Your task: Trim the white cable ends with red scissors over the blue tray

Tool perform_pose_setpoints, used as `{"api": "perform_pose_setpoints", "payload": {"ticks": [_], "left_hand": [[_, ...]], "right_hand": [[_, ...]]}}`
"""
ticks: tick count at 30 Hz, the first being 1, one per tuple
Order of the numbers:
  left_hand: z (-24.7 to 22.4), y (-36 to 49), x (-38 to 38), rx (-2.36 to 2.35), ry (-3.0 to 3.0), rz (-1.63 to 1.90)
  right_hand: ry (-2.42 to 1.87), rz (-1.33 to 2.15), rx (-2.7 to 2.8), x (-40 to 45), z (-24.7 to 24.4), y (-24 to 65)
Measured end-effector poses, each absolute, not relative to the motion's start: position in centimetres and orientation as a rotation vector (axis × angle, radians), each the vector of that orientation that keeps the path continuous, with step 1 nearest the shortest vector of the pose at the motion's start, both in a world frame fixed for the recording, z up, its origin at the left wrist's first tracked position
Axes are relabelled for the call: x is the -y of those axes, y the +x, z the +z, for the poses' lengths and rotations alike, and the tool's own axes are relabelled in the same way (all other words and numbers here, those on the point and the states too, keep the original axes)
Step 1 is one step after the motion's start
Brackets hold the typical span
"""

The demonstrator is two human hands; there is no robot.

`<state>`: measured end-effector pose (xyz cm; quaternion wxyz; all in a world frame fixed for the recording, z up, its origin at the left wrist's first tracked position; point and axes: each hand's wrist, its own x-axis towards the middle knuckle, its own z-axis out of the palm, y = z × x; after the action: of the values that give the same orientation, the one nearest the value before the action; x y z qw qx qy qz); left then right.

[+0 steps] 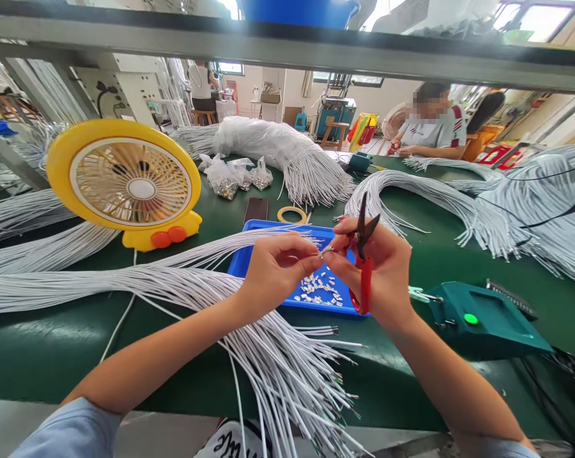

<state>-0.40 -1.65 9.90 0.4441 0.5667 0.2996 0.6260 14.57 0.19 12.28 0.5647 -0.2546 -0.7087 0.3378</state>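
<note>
Your left grip is closed in a pinch, thumb to fingers, on a small piece just above the tray; it is too small to tell what it is. Your right grip meets it there, fingertips narrowed on the same piece, while the hand also holds the scissors, red handles down, dark blades up and parted. Below your hands, little white and silvery parts lie scattered in the blue tray. The wires run in from your left across the green counter, pass under your left forearm and fan out near you; a thinner bunch reaches over the tray. The yellow fan stands to your left, the tape just behind the tray, and the teal device beside your right forearm.
</note>
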Motion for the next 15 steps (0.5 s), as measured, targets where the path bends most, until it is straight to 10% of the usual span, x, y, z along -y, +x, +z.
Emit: {"api": "perform_pose_setpoints", "payload": {"ticks": [15], "left_hand": [[9.4,-0.1,2.2,-0.845,1.644,1.774]], "right_hand": [[-0.675,0.965,1.541,1.0,12.3,14.2]]}}
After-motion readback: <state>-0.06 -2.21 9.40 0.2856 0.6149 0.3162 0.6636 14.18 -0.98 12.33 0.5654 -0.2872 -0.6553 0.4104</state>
